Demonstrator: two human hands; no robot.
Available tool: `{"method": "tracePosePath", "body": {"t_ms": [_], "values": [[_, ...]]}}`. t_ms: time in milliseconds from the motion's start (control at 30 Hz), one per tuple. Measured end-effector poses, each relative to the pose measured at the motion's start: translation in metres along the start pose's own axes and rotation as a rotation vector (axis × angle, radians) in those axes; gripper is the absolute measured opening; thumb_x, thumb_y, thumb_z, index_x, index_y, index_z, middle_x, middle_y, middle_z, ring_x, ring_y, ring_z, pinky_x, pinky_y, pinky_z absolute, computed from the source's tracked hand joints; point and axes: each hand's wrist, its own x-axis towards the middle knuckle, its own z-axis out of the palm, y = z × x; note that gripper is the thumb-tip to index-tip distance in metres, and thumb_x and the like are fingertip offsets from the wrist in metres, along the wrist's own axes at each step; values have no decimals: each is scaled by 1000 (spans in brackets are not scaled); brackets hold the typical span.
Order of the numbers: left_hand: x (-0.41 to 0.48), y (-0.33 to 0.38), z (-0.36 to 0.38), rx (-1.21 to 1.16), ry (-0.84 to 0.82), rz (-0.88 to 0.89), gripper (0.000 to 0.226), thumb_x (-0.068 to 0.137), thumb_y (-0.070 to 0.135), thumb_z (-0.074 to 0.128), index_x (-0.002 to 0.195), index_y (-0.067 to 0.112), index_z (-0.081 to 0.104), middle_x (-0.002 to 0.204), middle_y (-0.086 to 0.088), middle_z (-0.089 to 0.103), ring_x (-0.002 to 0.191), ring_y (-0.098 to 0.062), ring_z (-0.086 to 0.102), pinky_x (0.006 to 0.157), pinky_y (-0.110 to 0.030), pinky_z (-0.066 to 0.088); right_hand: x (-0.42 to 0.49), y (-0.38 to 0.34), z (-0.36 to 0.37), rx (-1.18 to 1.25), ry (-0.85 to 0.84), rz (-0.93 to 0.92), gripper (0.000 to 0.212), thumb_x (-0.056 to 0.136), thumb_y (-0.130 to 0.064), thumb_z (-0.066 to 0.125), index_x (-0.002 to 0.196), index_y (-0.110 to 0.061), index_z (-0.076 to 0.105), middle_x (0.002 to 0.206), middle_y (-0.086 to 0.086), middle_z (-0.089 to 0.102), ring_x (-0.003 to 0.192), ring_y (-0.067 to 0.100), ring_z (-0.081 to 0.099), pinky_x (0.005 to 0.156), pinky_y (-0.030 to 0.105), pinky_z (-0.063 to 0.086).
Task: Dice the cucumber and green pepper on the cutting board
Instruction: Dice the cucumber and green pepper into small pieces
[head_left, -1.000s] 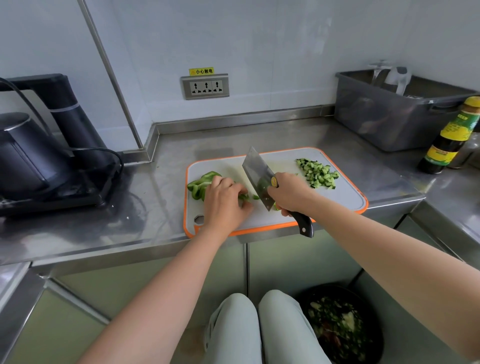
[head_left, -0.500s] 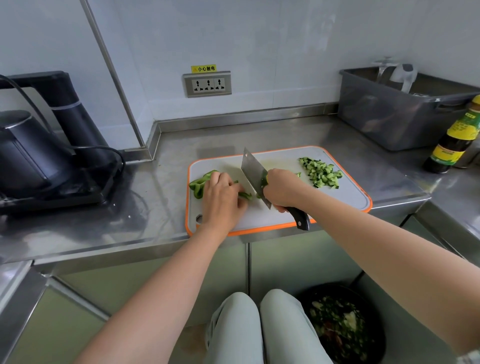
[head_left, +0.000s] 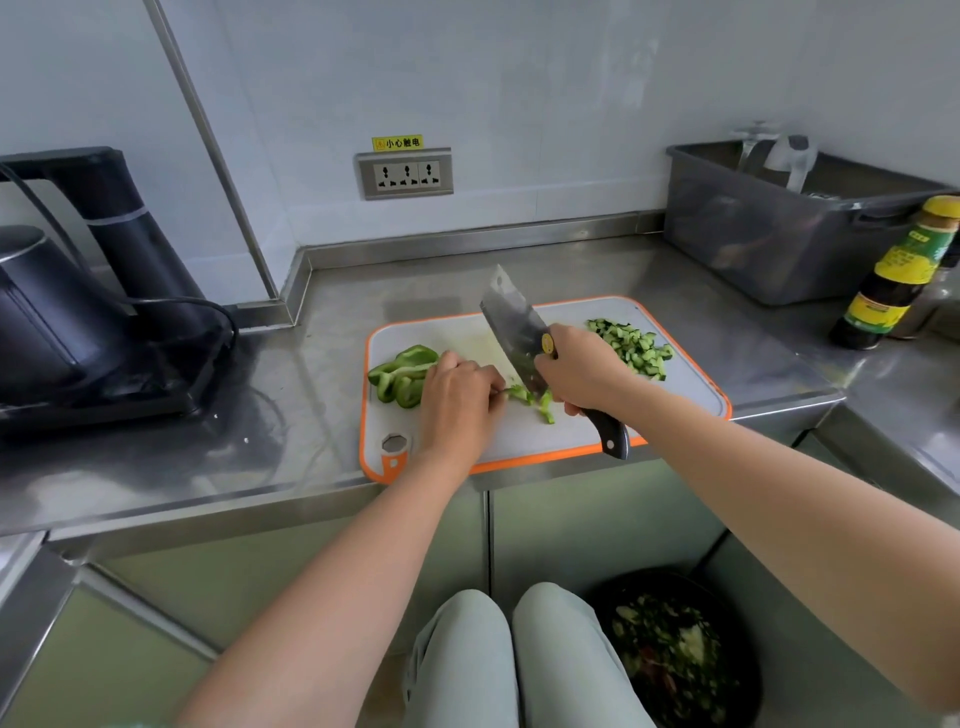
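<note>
Step in hand: the green pepper. The cucumber looks done: diced cucumber (head_left: 631, 345) sits in a loose pile at the far right of the cutting board (head_left: 685, 400), well apart from the blade.

Green pepper (head_left: 402, 374) lies at the left of the board, in large curved pieces, not yet diced. Left hand (head_left: 457, 400) rests on its right end, fingers curled and bunched together, knuckles toward the blade, pressing the pepper down. Fingertips are tucked under, so I cannot tell exactly where they contact.

Right hand (head_left: 582, 371) is wrapped tight around the handle of the cleaver (head_left: 511, 327), up against the blade heel; the handle butt sticks out toward the near edge. The blade is tilted, tip raised toward the far left, heel down at the pepper just beside the left knuckles. A few cut pepper strips (head_left: 543, 405) lie at the blade's right, near the board's middle.

Judgement: mid-slice, still at the strip stage. Roughly half the task is done; most of the pepper is uncut.

Next move calls for:
- bringing the blade down flat, edge riding the knuckles, fingertips kept tucked
- walking the left hand leftward along the pepper after each cut
- then turning the strips and cross-cutting them to dice

Risk: the blade and knuckles are nearly touching, and curved pepper can rock under pressure.

Off-board: steel countertop (head_left: 311, 415), scrap bin (head_left: 670, 660) on the floor below right.
</note>
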Motion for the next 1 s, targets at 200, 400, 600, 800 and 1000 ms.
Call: {"method": "tracePosePath", "body": {"t_ms": [200,400,600,800,1000], "values": [[-2,0,-2,54,18,-8,4,59,14,68,60,17,69,53,-2,60,69,-27,50,56,-27,32,-12,-15,-1,-120,-138,11,8,89,-3,39,94,-3,45,82,21,66,48,27,58,47,27,45],[-4,0,-4,114,36,2,4,48,17,67,51,16,64,46,-1,54,62,-25,46,52,-26,27,-11,-15,8,-159,-93,18,9,90,-4,37,97,-3,44,76,14,60,48,27,60,40,24,39],[-4,0,-4,129,43,10,13,49,21,68,46,17,55,45,0,52,61,-24,44,53,-26,24,-10,-16,10,-195,-130,17,8,90,-2,37,95,-5,43,69,9,56,40,19,55,38,21,35],[-3,-1,-3,112,22,15,16,52,26,69,47,17,57,47,1,53,63,-24,46,54,-25,25,-2,-13,21,-179,-110,41,6,91,-3,37,94,-5,42,70,12,57,43,22,56,44,25,40],[-2,-4,0,83,34,35,12,54,28,67,54,16,65,52,0,59,66,-24,49,55,-26,30,10,-9,25,-123,5,25,3,90,-5,38,89,-7,40,67,13,57,42,24,55,41,27,36]]}}
